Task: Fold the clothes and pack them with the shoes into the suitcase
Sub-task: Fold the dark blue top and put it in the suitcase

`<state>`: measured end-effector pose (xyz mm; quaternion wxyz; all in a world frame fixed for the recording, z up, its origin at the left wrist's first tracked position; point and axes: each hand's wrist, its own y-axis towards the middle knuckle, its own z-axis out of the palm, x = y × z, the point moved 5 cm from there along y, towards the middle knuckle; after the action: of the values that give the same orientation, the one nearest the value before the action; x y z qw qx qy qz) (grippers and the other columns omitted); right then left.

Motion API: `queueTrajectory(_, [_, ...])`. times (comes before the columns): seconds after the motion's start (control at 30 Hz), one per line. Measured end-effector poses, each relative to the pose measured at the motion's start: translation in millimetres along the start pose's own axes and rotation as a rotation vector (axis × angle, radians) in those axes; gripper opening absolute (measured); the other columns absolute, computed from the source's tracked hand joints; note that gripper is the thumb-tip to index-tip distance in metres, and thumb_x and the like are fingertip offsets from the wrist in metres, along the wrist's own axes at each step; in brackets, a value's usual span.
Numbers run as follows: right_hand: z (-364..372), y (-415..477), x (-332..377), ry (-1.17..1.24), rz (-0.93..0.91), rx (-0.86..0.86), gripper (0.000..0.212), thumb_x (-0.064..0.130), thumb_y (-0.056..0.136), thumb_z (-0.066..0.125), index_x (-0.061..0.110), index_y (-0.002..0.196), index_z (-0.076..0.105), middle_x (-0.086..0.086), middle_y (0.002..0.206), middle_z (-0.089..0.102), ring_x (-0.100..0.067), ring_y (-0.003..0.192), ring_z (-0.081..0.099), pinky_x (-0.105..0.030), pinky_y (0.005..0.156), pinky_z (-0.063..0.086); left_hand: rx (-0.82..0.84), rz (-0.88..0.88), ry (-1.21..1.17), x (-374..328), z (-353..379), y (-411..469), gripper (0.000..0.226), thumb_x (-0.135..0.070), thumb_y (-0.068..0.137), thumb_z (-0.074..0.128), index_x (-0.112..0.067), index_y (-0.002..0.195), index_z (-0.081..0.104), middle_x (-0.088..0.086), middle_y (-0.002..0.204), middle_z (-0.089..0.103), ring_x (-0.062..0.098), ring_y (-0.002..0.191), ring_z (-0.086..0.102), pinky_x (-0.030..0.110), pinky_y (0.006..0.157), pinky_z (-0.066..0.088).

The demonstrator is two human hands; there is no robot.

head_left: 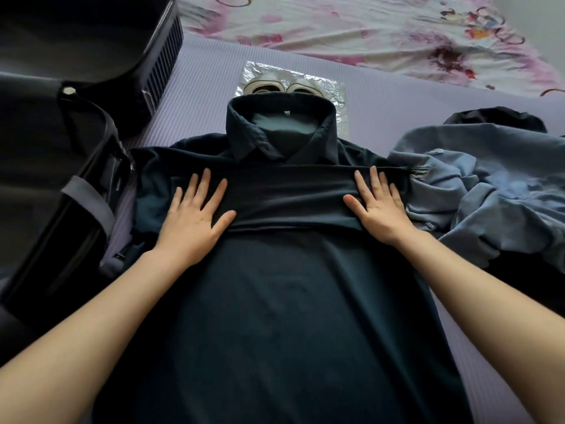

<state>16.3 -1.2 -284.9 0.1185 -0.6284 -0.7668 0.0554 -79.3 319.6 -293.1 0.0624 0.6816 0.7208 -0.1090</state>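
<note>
**Head view: items on the mat, counted**

Shirt [275,301]: one, dark, collared. It lay face up along the middle of the mat [198,81], collar at the far end and standing up. A folded band of its own cloth crossed the chest. The hem ran out of the bottom edge and was not seen.

Hands: two, bare to the forearm. The left hand [192,215] lay flat on the left end of the band, fingers straight and spread apart. The right hand [379,209] lay flat on the right end in the same way, fingers straight and a little apart. Neither gripped the cloth; both pressed down on it.

Shoes [265,84]: two, pale, side by side beyond the collar. They sat on one clear plastic sheet [331,88]. The collar hid all but their far rims, so the type could not be told.

Suitcase [61,191]: one, dark, open, just left of the shirt and touching its left sleeve. Its ribbed lid rose at the far left. One grey strap crossed the near half. The left edge of the view cut off most of it, and the inside was too dark to make out.

Blue garment [489,191]: one, crumpled, just right of the shirt and touching it near the right hand. Dark cloth showed behind and below it; whether that was a separate piece could not be told.

Bedsheet [367,26]: one, floral, along the far edge of the mat, partly cut off.
</note>
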Motion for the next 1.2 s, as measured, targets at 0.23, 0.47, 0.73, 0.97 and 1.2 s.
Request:
queueTrajectory(0.23, [-14,-4,17,-0.041,0.065,0.079,0.067,0.058,0.096,0.025,0.032,0.15,-0.006,-0.004,0.157,-0.023,-0.025,0.145,-0.017,-0.046,0.116,-0.009,0.061,-0.041,-0.069,-8,-10,-5,0.063,-0.046,0.099,0.029,-0.022,0.151,0.003,0.003,0.158,-0.014,0.018,0.145,-0.012,0.038,0.117,-0.006])
queueTrajectory(0.47, [-28,-64,157,0.272,-0.248,-0.11,0.049,0.039,0.099,0.043,0.016,0.143,0.041,-0.006,0.152,0.03,-0.024,0.137,0.027,-0.034,0.112,0.019,-0.209,-0.149,-0.504,-32,-32,-149,0.045,-0.018,0.094,0.052,-0.023,0.138,0.043,-0.007,0.154,0.023,0.003,0.143,0.006,0.026,0.117,0.007])
queueTrajectory(0.73, [-22,-94,278,0.398,-0.336,0.001,0.039,0.035,0.099,0.042,0.017,0.132,0.054,-0.002,0.135,0.051,-0.021,0.123,0.048,-0.037,0.1,0.04,-0.335,-0.494,-0.592,15,-21,-227,0.05,-0.004,0.083,0.066,-0.012,0.13,0.052,0.007,0.143,0.04,0.024,0.132,0.035,0.032,0.108,0.025])
queueTrajectory(0.97, [-21,-78,319,0.422,-0.086,0.047,0.031,0.028,0.097,0.043,0.016,0.121,0.059,-0.006,0.122,0.061,-0.027,0.11,0.056,-0.032,0.078,0.04,-0.285,-0.659,-0.839,29,-30,-224,0.043,-0.013,0.087,0.064,-0.011,0.127,0.048,-0.001,0.103,0.053,0.024,0.102,0.054,0.027,0.082,0.036])
queueTrajectory(1.2, [-16,-67,352,0.229,-0.001,-0.062,0.037,0.042,0.093,0.051,0.008,0.106,0.06,-0.01,0.11,0.064,-0.03,0.102,0.06,-0.032,0.071,0.037,-0.168,-0.597,-0.805,37,-38,-224,0.025,-0.026,0.089,0.062,-0.013,0.11,0.06,-0.005,0.097,0.06,0.013,0.098,0.057,0.018,0.073,0.037])
